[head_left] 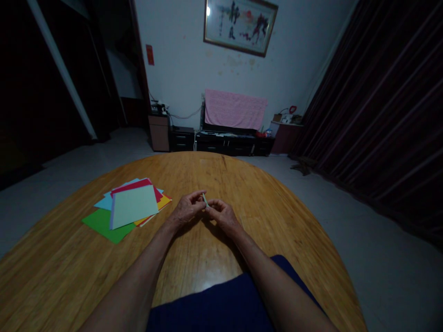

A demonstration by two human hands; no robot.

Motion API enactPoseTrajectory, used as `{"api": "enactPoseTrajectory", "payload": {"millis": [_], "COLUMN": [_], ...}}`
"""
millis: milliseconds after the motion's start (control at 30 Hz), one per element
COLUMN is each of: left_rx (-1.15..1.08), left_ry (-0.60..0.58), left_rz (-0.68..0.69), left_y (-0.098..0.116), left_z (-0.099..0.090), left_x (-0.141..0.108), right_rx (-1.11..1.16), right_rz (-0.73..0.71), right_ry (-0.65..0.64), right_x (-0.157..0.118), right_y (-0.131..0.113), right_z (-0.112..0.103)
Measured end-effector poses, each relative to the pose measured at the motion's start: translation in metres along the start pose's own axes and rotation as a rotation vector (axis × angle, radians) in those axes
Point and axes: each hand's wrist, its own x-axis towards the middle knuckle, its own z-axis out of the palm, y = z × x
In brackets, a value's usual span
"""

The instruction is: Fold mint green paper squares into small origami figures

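The thumb and fingertips of the left hand (187, 210) and those of the right hand (224, 216) are pinched on a small pale-green slip (205, 199), which sits between them over the table (263, 216), its near end at the thumbs and its far tip beside the left forefinger. I see it nearly edge-on, a thin sliver; its long axis runs toward the far wall (173, 69), the far tip leaning a little left. Well to the left of the hands, sheets (134, 207) lie in a loose fan, pale green on top, with red, blue, orange and bright green showing beneath. Beyond, a pink cloth (235, 109) hangs above a low cabinet (211, 150). Up on the wall are a red tag (150, 55), its marks too small to read, and a picture (240, 25) with dark brushed characters that I cannot make out.
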Motion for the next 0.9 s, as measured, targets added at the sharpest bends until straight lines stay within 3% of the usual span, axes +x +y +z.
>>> {"api": "enactPoseTrajectory", "payload": {"millis": [300,467,633,900], "left_rx": [0.086,0.15,0.002,-0.084], "left_ry": [0.044,0.082,0.11,0.157], "left_rz": [0.068,0.109,0.1,0.096], "left_y": [-0.01,-0.018,-0.023,-0.029], "left_z": [0.004,0.007,0.014,0.02], "left_x": [0.005,0.009,0.01,0.015], "right_rx": [-0.14,-0.249,-0.412,-0.533], "right_rz": [-0.123,-0.213,-0.361,-0.415], "right_ry": [0.035,0.139,0.177,0.176], "right_x": [0.015,0.013,0.015,0.016], "right_y": [0.011,0.013,0.016,0.018], "right_z": [-0.009,-0.004,-0.007,-0.01]}}
